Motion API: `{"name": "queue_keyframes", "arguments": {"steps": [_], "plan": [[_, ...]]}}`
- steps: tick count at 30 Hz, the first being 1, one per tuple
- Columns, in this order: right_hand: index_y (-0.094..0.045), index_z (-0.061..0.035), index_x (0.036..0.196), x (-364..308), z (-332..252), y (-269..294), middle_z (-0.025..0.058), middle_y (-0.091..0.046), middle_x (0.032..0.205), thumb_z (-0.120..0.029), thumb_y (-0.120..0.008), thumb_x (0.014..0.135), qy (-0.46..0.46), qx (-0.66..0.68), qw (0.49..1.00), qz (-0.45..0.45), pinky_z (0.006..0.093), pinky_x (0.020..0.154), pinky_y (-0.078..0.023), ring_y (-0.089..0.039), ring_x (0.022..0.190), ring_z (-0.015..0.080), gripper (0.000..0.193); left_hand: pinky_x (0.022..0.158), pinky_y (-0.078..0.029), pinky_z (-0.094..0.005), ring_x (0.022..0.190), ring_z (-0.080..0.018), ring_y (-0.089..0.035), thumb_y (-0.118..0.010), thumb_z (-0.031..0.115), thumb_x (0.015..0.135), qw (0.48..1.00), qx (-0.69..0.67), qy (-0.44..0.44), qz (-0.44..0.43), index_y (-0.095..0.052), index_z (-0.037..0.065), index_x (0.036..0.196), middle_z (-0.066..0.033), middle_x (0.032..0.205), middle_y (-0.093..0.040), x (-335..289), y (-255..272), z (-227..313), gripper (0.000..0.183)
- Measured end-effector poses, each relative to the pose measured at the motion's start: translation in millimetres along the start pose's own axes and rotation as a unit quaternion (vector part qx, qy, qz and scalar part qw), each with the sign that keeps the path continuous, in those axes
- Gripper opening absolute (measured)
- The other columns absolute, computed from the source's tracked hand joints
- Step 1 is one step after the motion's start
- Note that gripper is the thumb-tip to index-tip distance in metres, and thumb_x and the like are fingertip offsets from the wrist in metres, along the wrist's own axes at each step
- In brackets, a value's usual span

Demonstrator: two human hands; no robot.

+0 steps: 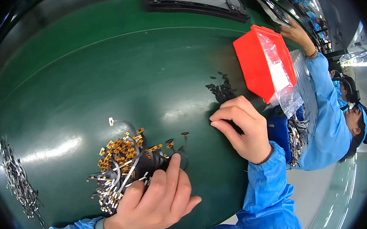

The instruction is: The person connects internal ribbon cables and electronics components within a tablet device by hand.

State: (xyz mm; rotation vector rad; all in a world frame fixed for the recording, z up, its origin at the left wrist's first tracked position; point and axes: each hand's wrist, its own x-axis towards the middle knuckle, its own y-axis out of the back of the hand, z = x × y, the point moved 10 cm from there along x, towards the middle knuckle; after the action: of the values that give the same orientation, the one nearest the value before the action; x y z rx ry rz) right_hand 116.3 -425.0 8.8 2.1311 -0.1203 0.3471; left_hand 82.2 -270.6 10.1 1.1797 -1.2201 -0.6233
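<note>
My left hand (157, 197) lies palm down over the near edge of a heap of short flat cables (122, 155) with orange and silver connector ends. Its fingers are stretched out, the index fingertip touching the dark cables at the heap's right side. To the right, my right hand (245, 129) has thumb and index finger pinched together just above the green table. Whatever is between those fingertips is too small or hidden to make out. Just beyond them lies a small pile of tiny black pieces (222, 89).
Another bundle of thin cables (20, 179) lies far left. At right stand a red bin (254, 62) with a clear plastic bag and a blue bin (278, 131) near more cables. A black frame-like panel (197, 5) sits at the back. A co-worker's hand (299, 35) reaches in beyond the red bin.
</note>
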Motion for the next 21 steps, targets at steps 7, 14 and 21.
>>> {"name": "queue_keyframes", "arguments": {"steps": [7, 14, 21], "plan": [[-0.071, -0.0045, 0.085, 9.0, -59.3, -33.3, 0.0077, -0.062, 0.084, -0.001, -0.081, 0.063, 0.108, 0.01, 0.994, -0.01, 0.0329, 0.063, -0.049, -0.059, 0.073, 0.0244, 0.025, 0.064, -0.036, -0.0302, 0.08, -0.0151, -0.055, -0.044, 0.048, 0.096, 1.0, 0.012, 0.008, 0.024, -0.066, 0.01, 0.09, -0.0047, 0.103, -0.072, -3.0, -0.6, -1.5, 0.044], [-0.071, -0.0044, 0.086, 14.3, -58.1, -43.6, 0.0071, -0.061, 0.083, -0.001, -0.081, 0.063, 0.113, 0.025, 0.993, -0.032, 0.033, 0.063, -0.049, -0.059, 0.073, 0.0245, 0.025, 0.061, -0.034, -0.027, 0.076, -0.0126, -0.055, -0.043, 0.047, 0.098, 0.999, 0.002, 0.001, 0.038, -0.065, 0.011, 0.087, -0.0042, 0.101, -0.073, -2.1, 2.6, -1.5, 0.043], [-0.073, -0.0044, 0.087, 12.5, -52.7, -41.2, 0.0069, -0.061, 0.082, -0.002, -0.083, 0.063, 0.115, 0.047, 0.992, -0.029, 0.0327, 0.063, -0.049, -0.059, 0.073, 0.0239, 0.026, 0.059, -0.034, -0.0263, 0.075, -0.0125, -0.055, -0.042, 0.046, 0.098, 0.999, -0.002, -0.001, 0.038, -0.065, 0.011, 0.086, -0.0044, 0.1, -0.074, -1.2, 1.7, -1.4, 0.044]]}}
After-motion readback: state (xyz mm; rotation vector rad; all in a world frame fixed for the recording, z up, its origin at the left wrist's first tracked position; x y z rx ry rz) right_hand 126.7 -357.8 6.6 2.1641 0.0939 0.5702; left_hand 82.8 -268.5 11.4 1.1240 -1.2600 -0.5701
